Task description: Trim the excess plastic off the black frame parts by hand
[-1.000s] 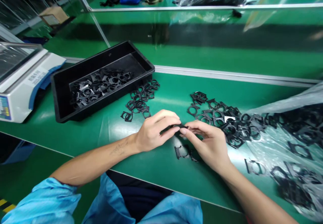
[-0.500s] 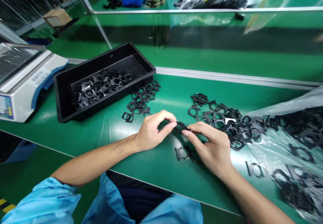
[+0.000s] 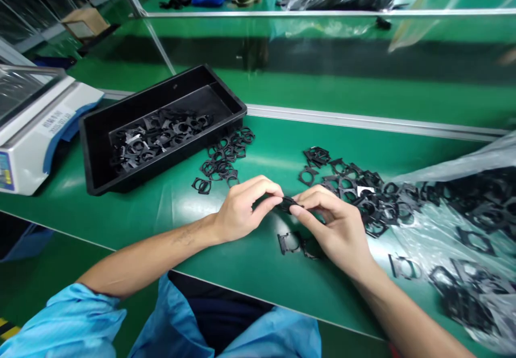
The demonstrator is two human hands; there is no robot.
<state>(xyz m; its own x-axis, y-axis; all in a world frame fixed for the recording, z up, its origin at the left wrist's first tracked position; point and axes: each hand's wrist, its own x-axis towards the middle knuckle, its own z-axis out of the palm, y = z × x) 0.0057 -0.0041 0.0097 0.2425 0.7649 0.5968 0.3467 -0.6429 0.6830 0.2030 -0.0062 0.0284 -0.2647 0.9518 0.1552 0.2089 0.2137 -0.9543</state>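
Observation:
Between my two hands is a small black plastic ring-shaped part (image 3: 287,203), held above the green bench. My left hand (image 3: 248,207) pinches its left end between thumb and forefinger. At the other end, the thumb and fingers of my right hand (image 3: 336,226) close on the same part. Its details are hard to make out at this angle. Beneath my hands, a flat black frame with a round opening (image 3: 283,243) lies on the bench, with another partly covered by my right hand. A loose pile of similar black parts (image 3: 349,183) spreads behind and beside my right hand.
A black tray (image 3: 91,172) holding many such parts stands at the left back, with a small heap (image 3: 220,159) beside it. Left of it is a white scale (image 3: 44,132). A clear plastic bag (image 3: 431,234) with more parts lies at right. A metal rail (image 3: 322,122) runs behind.
The held part has turned in my fingers and now shows more edge-on, its opening less visible. My right fingers have shifted slightly left over it. The whole view has moved a little.

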